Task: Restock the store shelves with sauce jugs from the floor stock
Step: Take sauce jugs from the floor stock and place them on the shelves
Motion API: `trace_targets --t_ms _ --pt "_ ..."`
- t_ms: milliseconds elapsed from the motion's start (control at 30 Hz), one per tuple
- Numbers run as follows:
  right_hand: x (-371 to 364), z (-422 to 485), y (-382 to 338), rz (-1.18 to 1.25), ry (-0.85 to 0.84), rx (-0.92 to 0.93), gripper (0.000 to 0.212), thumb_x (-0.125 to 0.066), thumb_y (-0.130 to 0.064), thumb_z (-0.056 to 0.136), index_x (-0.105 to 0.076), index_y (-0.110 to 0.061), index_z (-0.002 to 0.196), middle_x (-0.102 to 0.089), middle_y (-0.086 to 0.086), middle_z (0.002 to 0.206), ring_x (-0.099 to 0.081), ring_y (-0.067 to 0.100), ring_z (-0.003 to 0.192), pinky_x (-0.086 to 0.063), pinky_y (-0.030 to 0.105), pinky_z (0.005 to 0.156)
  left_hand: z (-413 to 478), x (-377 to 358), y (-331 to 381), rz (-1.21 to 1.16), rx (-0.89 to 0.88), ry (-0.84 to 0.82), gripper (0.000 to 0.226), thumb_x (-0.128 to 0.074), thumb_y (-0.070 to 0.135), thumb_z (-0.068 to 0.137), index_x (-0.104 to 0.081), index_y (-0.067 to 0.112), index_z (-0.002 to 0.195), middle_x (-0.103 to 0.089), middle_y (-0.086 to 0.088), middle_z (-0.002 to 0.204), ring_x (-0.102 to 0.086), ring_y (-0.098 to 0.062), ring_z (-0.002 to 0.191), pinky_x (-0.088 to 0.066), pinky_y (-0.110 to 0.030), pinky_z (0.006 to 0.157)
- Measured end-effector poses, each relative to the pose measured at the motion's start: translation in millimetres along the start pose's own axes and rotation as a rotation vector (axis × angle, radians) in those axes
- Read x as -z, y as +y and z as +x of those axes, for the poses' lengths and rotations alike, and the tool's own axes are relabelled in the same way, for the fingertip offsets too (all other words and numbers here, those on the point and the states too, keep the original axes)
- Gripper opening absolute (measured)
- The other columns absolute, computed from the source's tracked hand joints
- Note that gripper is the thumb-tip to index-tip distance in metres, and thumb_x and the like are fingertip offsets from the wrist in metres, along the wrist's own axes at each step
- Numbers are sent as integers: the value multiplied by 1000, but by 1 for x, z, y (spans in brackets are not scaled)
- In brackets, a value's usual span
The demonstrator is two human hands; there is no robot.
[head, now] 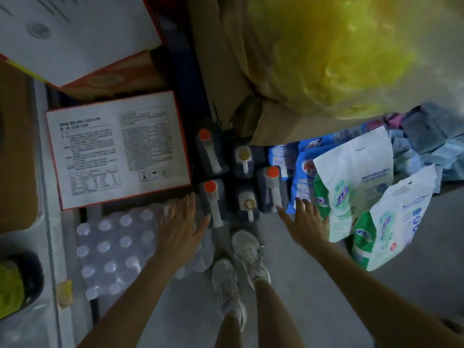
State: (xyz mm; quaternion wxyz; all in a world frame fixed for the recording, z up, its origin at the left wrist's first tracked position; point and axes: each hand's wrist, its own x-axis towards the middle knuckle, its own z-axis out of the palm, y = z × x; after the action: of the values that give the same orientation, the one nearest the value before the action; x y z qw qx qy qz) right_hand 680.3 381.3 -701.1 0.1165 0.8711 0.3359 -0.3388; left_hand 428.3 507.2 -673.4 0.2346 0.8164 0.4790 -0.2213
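Flanking dim jugs (pixel 244 197) — labels unreadable — left hand (pixel 179 229), right hand (pixel 307 222).

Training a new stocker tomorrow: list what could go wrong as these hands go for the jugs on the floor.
The jugs stand packed together; lifting one could tip a neighbour. The front shoe sits close to them, so a slipped jug might hit the foot. The bottle pack and detergent bags crowd both sides, a likely trip.
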Motion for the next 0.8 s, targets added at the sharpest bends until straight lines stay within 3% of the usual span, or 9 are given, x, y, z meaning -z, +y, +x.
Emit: trace_targets --t_ms 67,167,233,400,500,600,800 --pt "-19 21 -4 21 -26 1 79 -31 -69 90 -22 -17 149 -26 7 154 -26 30 140 -23 55 112 19 -21 1 21 -26 2 79 -9 58 97 -46 -1 136 -56 -25 129 -56 -44 115 -47 -61 88" --pt "-40 49 -12 52 -10 11 75 -33 -67 90 -28 -14 144 -33 8 149 -33 31 136 -28 55 108 42 -36 12 9 -55 59 70 -31 51 92 -54 -4 128 -64 -25 115 -63 -44 99 -52 -57 78" --pt "-53 67 -16 115 -3 2 72 -36 -66 90 -31 -14 140 -36 9 145 -37 32 133 -30 55 106 55 -46 19 4 -73 95 68 -34 48 89 -55 -4 128 -65 -24 113 -64 -42 97 -52 -56 79" --pt "-77 108 -24 322 0 -63 60 -55 -49 90 -38 -5 128 -42 17 133 -47 39 121 -40 51 95 73 -72 25 -61 -52 17 81 -8 58 97 -47 -1 137 -62 -22 122 -61 -40 106 -48 -56 87" --pt "-80 127 -27 405 -5 -126 52 -61 -37 91 -46 0 125 -42 22 130 -53 42 111 -44 46 87 72 -84 30 -75 -50 10 81 -9 58 98 -48 -2 136 -63 -22 121 -62 -39 105 -52 -55 83" --pt "-79 135 -28 405 9 -170 53 -60 -42 91 -54 1 122 -47 23 126 -56 41 105 -44 39 80 66 -91 32 -58 -55 -6 79 -11 57 99 -53 -2 132 -65 -21 116 -63 -39 101 -53 -55 79" --pt "-59 133 -7 351 -4 -180 58 -54 -50 91 -60 3 115 -62 25 115 -58 39 107 -38 35 74 53 -85 32 -37 -69 -24 78 -10 58 98 -53 2 132 -64 -17 119 -63 -36 106 -49 -55 87"
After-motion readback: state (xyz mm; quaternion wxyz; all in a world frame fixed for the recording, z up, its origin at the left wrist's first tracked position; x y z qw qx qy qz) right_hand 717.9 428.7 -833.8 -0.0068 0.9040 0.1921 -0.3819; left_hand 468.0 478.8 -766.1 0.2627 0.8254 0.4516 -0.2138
